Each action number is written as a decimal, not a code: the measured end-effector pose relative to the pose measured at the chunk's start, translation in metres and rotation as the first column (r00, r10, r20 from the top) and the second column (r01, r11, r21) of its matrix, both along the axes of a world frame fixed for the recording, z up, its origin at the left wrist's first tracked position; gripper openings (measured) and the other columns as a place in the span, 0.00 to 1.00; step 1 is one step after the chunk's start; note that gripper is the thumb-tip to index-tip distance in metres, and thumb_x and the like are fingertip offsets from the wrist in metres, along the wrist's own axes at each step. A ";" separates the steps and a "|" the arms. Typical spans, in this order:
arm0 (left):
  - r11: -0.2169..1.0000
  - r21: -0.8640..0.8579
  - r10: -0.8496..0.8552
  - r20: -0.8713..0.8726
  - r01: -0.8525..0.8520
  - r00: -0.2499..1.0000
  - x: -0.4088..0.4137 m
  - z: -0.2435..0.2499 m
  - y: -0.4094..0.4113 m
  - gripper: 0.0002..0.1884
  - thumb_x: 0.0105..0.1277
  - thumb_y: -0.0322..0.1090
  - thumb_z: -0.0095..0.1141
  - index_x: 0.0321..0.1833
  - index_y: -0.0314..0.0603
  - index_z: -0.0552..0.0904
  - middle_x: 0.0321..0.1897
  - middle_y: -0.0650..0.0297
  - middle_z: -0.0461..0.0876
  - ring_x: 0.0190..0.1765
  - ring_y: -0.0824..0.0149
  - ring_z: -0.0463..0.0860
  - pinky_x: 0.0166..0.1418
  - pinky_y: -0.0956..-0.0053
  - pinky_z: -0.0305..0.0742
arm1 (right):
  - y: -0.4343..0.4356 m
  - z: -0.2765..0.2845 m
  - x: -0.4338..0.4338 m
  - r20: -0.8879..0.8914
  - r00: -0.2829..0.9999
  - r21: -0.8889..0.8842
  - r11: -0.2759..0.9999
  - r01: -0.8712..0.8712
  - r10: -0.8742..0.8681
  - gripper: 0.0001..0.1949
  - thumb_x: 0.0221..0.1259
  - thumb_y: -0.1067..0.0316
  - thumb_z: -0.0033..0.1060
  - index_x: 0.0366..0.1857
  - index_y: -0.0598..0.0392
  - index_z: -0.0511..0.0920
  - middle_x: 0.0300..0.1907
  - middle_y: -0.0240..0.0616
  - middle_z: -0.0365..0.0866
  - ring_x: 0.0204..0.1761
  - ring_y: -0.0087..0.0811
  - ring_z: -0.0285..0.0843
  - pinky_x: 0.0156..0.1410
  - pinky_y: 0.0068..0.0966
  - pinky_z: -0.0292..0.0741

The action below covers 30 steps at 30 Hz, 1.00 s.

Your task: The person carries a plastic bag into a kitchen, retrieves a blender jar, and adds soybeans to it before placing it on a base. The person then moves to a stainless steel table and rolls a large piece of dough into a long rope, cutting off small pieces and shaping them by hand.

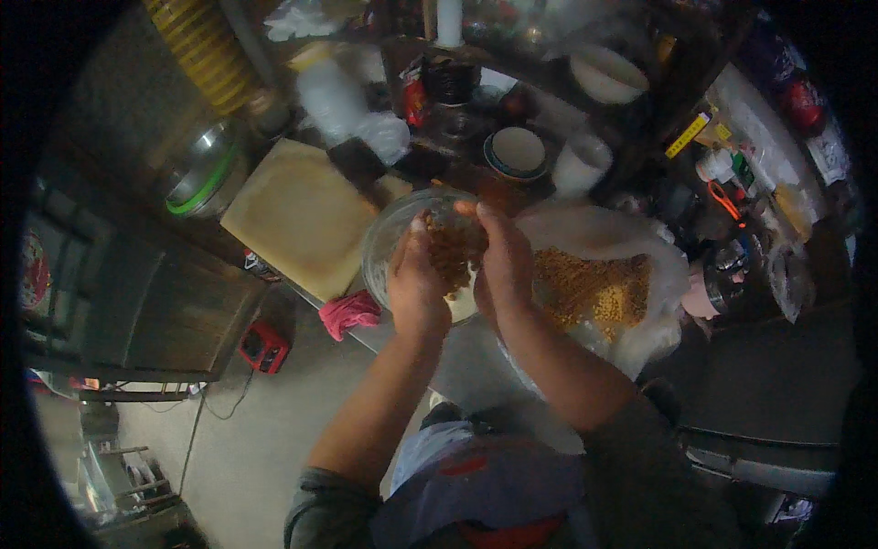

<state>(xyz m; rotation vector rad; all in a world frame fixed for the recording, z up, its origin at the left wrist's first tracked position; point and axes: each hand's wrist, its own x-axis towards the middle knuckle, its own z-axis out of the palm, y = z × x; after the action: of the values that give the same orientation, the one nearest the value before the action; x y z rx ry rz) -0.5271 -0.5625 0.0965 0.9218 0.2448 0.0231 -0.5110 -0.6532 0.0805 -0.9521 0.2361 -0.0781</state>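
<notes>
A glass bowl (376, 254) stands in front of me, with something pale at its bottom. Over it, my left hand (416, 281) and my right hand (506, 267) are cupped around a heap of brown crumbly granules (453, 254). The granules lie between the two palms, some of them close to the bowl's inside. To the right of my right hand, an opened plastic bag (662, 274) holds more brown granules (583, 274) and a lighter yellow patch. The undersides of both hands are hidden.
Left of the bowl lies a pale square board (302, 213), with a pink cloth (350, 312) at the counter's edge. Behind are a small bowl (519, 149), a white cup (583, 165) and nested basins (206, 171). Orange-handled scissors (724, 200) lie among clutter at right.
</notes>
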 end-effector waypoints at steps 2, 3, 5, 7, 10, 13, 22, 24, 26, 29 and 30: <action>1.000 -0.016 0.020 -0.096 -0.022 0.995 0.006 -0.007 0.012 0.32 0.73 0.53 0.48 0.68 0.29 0.67 0.60 0.50 0.75 0.67 0.57 0.69 0.73 0.61 0.58 | 0.001 -0.008 0.009 0.075 0.995 -0.361 0.929 0.082 -0.059 0.17 0.69 0.54 0.51 0.45 0.57 0.83 0.48 0.38 0.83 0.49 0.31 0.79 0.61 0.29 0.70; 1.000 0.002 0.020 -0.118 -0.020 0.993 0.010 -0.011 0.017 0.36 0.72 0.57 0.45 0.69 0.29 0.65 0.61 0.49 0.73 0.69 0.56 0.66 0.74 0.60 0.55 | 0.003 -0.010 0.013 0.122 0.992 -0.382 0.924 0.029 0.020 0.18 0.69 0.54 0.51 0.45 0.57 0.83 0.49 0.38 0.83 0.51 0.31 0.78 0.62 0.28 0.69; 1.000 0.030 0.012 -0.162 -0.007 0.987 0.018 -0.018 0.026 0.43 0.71 0.65 0.41 0.70 0.27 0.62 0.64 0.47 0.70 0.72 0.54 0.59 0.76 0.59 0.48 | -0.001 -0.013 0.018 0.177 0.976 -0.408 0.912 -0.043 0.125 0.18 0.69 0.53 0.50 0.44 0.58 0.84 0.50 0.38 0.83 0.54 0.30 0.76 0.64 0.28 0.66; 0.993 -0.083 -0.101 -0.177 0.088 0.979 0.024 -0.023 0.035 0.47 0.69 0.70 0.36 0.71 0.26 0.61 0.67 0.45 0.67 0.73 0.53 0.59 0.76 0.58 0.48 | -0.005 -0.012 0.019 0.083 0.966 -0.627 0.766 -0.142 0.246 0.20 0.71 0.54 0.45 0.44 0.60 0.83 0.48 0.43 0.84 0.50 0.34 0.79 0.60 0.30 0.69; 0.960 -0.158 -0.259 -0.179 0.232 0.949 0.024 -0.025 0.048 0.52 0.66 0.75 0.32 0.71 0.25 0.60 0.71 0.43 0.61 0.73 0.51 0.58 0.76 0.57 0.48 | -0.001 -0.007 0.019 0.115 0.954 -0.689 0.714 -0.124 0.277 0.20 0.72 0.54 0.44 0.43 0.61 0.82 0.48 0.45 0.84 0.49 0.37 0.81 0.57 0.30 0.72; 0.915 -0.296 -0.332 -0.167 0.274 0.928 0.019 -0.020 0.054 0.51 0.67 0.74 0.31 0.71 0.24 0.60 0.72 0.42 0.58 0.75 0.49 0.56 0.78 0.57 0.46 | -0.003 0.003 0.013 0.218 0.941 -0.486 0.865 -0.124 0.258 0.19 0.72 0.56 0.45 0.45 0.62 0.82 0.48 0.45 0.84 0.50 0.38 0.81 0.58 0.30 0.73; 0.607 -0.644 -0.525 0.116 0.466 0.843 -0.012 -0.009 0.014 0.32 0.75 0.56 0.36 0.62 0.29 0.71 0.59 0.48 0.75 0.64 0.54 0.73 0.71 0.59 0.62 | -0.098 0.028 -0.050 0.178 0.975 0.432 0.879 -0.201 0.136 0.16 0.72 0.59 0.48 0.50 0.61 0.78 0.47 0.47 0.82 0.52 0.39 0.79 0.60 0.37 0.75; 0.521 -0.569 -0.623 0.256 0.636 0.739 -0.023 -0.028 -0.017 0.24 0.74 0.49 0.43 0.56 0.32 0.76 0.52 0.53 0.80 0.57 0.55 0.78 0.67 0.60 0.67 | -0.136 0.002 -0.075 0.247 0.960 0.416 0.881 -0.225 0.129 0.15 0.71 0.60 0.49 0.49 0.60 0.78 0.46 0.45 0.82 0.50 0.37 0.80 0.58 0.37 0.76; 0.617 -0.342 -0.667 0.250 0.708 0.702 -0.042 -0.059 -0.062 0.15 0.72 0.39 0.49 0.51 0.36 0.79 0.48 0.57 0.82 0.51 0.59 0.81 0.62 0.63 0.71 | -0.174 -0.040 -0.098 0.428 0.895 0.304 0.912 -0.276 0.129 0.13 0.69 0.64 0.50 0.49 0.59 0.79 0.47 0.45 0.82 0.52 0.37 0.79 0.58 0.37 0.76; 0.688 0.181 -0.723 0.083 0.703 0.686 -0.069 -0.115 -0.115 0.09 0.67 0.26 0.55 0.48 0.36 0.80 0.45 0.59 0.83 0.50 0.67 0.80 0.56 0.70 0.74 | -0.213 -0.115 -0.126 -0.067 0.996 -0.949 0.313 -0.044 -0.063 0.12 0.64 0.67 0.55 0.50 0.55 0.79 0.49 0.45 0.80 0.53 0.39 0.78 0.55 0.33 0.75; 0.695 0.301 -0.690 0.025 0.653 0.723 -0.077 -0.132 -0.117 0.09 0.66 0.25 0.56 0.48 0.35 0.80 0.45 0.59 0.83 0.50 0.67 0.80 0.56 0.71 0.74 | -0.220 -0.138 -0.134 -0.114 0.987 -0.977 -0.168 -0.133 -0.116 0.14 0.62 0.66 0.57 0.51 0.54 0.79 0.50 0.45 0.79 0.53 0.40 0.78 0.55 0.31 0.75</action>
<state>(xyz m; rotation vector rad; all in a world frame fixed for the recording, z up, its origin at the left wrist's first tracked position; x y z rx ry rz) -0.6040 -0.6790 -0.0359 1.2404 -0.2518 -0.5830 -0.6453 -0.8733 -0.0574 -2.7023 0.3138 -0.1886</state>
